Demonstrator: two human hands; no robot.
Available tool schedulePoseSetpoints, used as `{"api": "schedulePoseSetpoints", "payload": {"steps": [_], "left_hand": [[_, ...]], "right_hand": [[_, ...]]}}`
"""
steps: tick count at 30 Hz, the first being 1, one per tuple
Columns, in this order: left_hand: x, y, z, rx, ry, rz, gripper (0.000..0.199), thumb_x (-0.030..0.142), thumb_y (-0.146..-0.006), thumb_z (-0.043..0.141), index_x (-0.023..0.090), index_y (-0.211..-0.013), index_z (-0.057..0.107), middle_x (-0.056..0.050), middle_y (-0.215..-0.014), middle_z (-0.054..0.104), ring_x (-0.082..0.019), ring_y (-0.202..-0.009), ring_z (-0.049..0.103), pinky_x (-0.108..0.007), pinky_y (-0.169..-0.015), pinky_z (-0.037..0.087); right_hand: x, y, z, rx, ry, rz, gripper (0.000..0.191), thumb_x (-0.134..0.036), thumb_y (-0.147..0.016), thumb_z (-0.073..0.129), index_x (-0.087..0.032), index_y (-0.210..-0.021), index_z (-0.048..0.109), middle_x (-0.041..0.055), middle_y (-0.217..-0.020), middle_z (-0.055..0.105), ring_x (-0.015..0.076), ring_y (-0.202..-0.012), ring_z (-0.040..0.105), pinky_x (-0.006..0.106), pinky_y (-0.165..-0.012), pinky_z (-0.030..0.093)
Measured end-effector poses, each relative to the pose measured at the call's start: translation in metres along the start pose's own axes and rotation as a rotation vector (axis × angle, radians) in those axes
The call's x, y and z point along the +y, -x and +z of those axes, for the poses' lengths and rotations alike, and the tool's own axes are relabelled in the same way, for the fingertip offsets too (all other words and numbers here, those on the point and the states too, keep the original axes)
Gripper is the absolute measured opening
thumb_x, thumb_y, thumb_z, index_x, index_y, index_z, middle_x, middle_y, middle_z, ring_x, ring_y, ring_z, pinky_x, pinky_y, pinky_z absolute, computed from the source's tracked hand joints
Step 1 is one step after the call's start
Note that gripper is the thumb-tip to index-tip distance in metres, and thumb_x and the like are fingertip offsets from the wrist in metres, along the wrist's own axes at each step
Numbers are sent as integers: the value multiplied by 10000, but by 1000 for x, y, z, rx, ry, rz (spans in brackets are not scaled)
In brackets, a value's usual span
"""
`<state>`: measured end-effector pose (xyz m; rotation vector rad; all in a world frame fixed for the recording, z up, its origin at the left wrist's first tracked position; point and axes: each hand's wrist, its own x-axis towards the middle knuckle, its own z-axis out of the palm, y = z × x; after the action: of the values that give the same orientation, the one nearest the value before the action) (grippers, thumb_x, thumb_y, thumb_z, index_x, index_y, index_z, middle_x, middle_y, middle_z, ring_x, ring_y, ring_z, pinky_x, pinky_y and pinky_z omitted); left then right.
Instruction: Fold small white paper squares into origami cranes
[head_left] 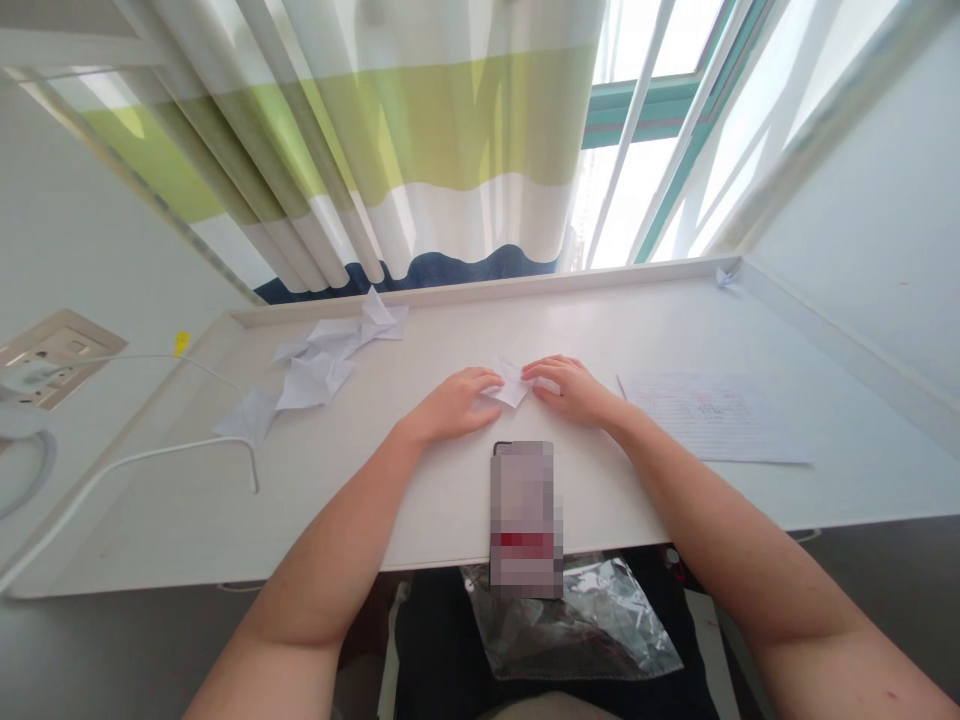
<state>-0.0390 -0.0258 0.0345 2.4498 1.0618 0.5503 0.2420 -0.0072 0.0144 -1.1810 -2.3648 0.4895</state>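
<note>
Folded white paper [512, 388] between both hands [463, 402].

Paper [513, 389] lies on the desk [435, 515] behind a phone [522, 500], left of a sheet [697, 420].

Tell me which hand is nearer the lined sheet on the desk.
Right. The right hand is left of the lined sheet; the left hand is farther left, past the folded paper between them.

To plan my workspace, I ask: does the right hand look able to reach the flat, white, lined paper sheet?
Probably yes: the lined paper sheet lies close to the right hand, with no visible obstacle between, though that hand touches small folded white paper.
</note>
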Motion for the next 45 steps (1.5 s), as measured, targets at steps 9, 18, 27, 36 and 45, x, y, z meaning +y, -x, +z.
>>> {"api": "schedulePoseSetpoints", "payload": {"steps": [9, 18, 27, 36, 45], "left_hand": [[-11, -6, 6, 103, -38, -73, 217, 252, -1041, 591, 224, -1001, 803, -86, -1169, 807, -273, -1155, 730, -487, -1124, 531], [-7, -15, 14, 177, -155, -382, 357, 310, -1005, 666, 228, -1344, 744, -94, -1075, 748, -310, -1177, 628, -503, -1134, 488], [-14, -13, 22, 140, -312, -264, 388, 359, -1093, 534, 433, -1398, 763, -79, -1534, 608, -331, -1448, 471, -606, -1279, 355], [-18, -9, 14, 121, -232, -266, 336, 507, -1006, 675, 417, -1293, 826, -68, -1490, 650, -354, -1436, 477, -644, -1281, 324], [-12, -9, 11, 138, -205, -284, 514, 421, -963, 709, 218, -1435, 732, -131, -1477, 692, -357, -1448, 534, -584, -1310, 336]], "right_hand": [[-8, -7, 4, 43, 48, 69, 234, -280, -1050, 577, -258, -1026, 809, 104, -1178, 786, 318, -1169, 640, 538, -1102, 455], [-22, -17, 13, 138, 183, 334, 214, -345, -1012, 662, -210, -1156, 743, 157, -1228, 724, 371, -1221, 596, 520, -1067, 485], [-27, -18, 13, 226, 302, 316, 379, -355, -1090, 516, -168, -1392, 649, 223, -1350, 686, 392, -1275, 597, 532, -1115, 457], [10, -15, 22, 354, 217, 409, 426, -462, -964, 679, -231, -1318, 729, 200, -1299, 698, 433, -1219, 636, 623, -1070, 519], [-4, -17, 13, 156, 71, 145, 268, -344, -983, 693, -247, -1210, 798, 122, -1257, 765, 330, -1208, 695, 531, -1160, 479]]}}
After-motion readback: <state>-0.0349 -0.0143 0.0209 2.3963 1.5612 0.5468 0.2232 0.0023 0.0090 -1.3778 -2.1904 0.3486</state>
